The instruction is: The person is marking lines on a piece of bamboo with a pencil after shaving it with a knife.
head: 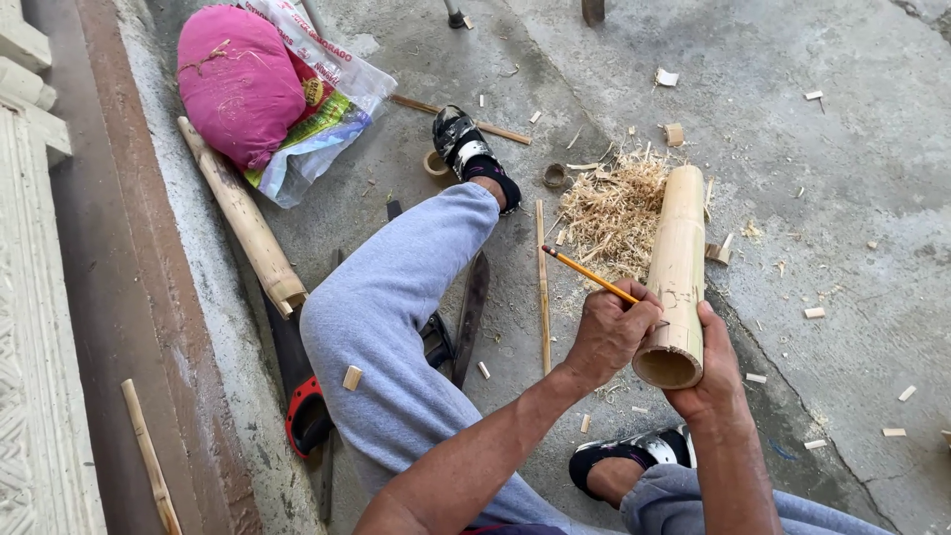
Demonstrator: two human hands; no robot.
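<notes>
Bamboo tube (pixel 679 263): pencil (pixel 590 274) tip hidden w/ left hand (pixel 609 332).

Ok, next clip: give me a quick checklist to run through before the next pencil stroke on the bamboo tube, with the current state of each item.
1. Left hand holds the pencil: ok, fingers closed around its lower end.
2. Pencil tip on the bamboo tube: cannot tell, the tip is hidden behind the fingers.
3. Right hand steadies the tube: ok, it grips the near open end from below.
4. Tube's far end supported: ok, it appears to rest on the concrete floor beside the shavings pile.
5. Existing mark on the tube: cannot tell, too small to make out.
6. Handsaw away from both hands: ok, it lies beyond the left leg.
</notes>
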